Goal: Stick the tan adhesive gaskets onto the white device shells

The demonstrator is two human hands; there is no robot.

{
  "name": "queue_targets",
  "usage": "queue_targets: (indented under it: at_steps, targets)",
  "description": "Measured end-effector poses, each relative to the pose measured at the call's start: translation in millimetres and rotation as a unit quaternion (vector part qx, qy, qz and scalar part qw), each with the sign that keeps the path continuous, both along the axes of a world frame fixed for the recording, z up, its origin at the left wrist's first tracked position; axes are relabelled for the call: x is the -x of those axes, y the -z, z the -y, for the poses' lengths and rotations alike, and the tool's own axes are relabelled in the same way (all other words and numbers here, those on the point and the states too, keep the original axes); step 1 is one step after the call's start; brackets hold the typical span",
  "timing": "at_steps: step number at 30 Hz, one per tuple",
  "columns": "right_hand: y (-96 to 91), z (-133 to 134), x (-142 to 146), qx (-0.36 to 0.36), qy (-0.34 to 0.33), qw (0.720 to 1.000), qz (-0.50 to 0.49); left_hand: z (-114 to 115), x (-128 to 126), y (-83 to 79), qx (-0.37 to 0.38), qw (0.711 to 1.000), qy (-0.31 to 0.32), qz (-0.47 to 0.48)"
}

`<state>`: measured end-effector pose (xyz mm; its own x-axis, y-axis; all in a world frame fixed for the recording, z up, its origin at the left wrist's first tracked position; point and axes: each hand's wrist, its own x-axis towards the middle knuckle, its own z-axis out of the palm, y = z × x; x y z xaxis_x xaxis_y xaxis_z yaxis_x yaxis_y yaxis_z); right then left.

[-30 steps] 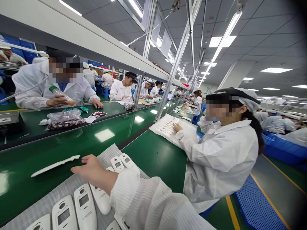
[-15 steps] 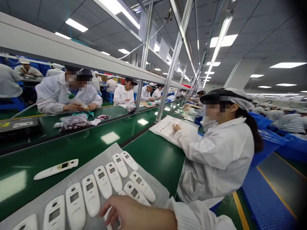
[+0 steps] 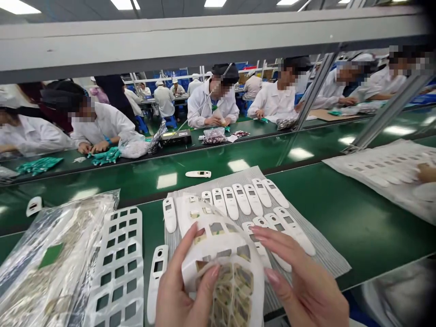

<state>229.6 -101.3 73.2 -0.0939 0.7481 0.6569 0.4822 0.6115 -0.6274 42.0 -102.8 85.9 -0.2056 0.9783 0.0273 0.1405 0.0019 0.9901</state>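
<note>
White sheet (image 3: 221,240) curls in left hand (image 3: 175,293); right hand (image 3: 303,277) alongside.

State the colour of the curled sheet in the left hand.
The curled sheet is white, with rows of squarish windows; the head view shows it best.

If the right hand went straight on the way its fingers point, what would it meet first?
The right hand would most likely meet the curled white sheet held in the left hand; depth is unclear, so they may already touch.
</note>
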Motion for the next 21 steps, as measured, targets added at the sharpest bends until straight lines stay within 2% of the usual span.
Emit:
queue_targets:
  at_steps: [5, 7, 9, 12, 15, 18, 21]
  targets:
    - [6.1, 3.7, 1.9, -0.014, 0.026, 0.999, 0.043, 5.0, -4.4, 3.0, -0.007, 0.998, -0.001, 0.060]
    - [10.2, 1.9, 2.5, 0.016, 0.014, 0.999, 0.024, 5.4, -4.8, 1.6, -0.008, 0.996, 0.006, 0.093]
    - [12.8, -1.6, 1.7, 0.080, -0.002, 0.995, -0.055, 4.0, -3.6, -1.1, -0.002, 0.994, 0.032, 0.105]
    - [11.4, -10.4, -1.8, 0.200, -0.040, 0.958, -0.201, -0.1, 1.0, -4.3, -0.011, 0.994, 0.088, 0.060]
    - [7.2, -19.5, -2.9, 0.277, -0.072, 0.909, -0.304, -3.6, 4.4, -3.1, -0.078, 0.989, 0.120, -0.034]
    - [7.4, -22.8, 1.4, 0.284, -0.062, 0.887, -0.358, -5.4, 2.7, 0.7, -0.104, 0.979, 0.130, -0.120]
    - [14.8, -21.2, 5.6, 0.224, -0.040, 0.906, -0.356, -7.4, -1.6, 2.4, -0.078, 0.983, 0.104, -0.132]
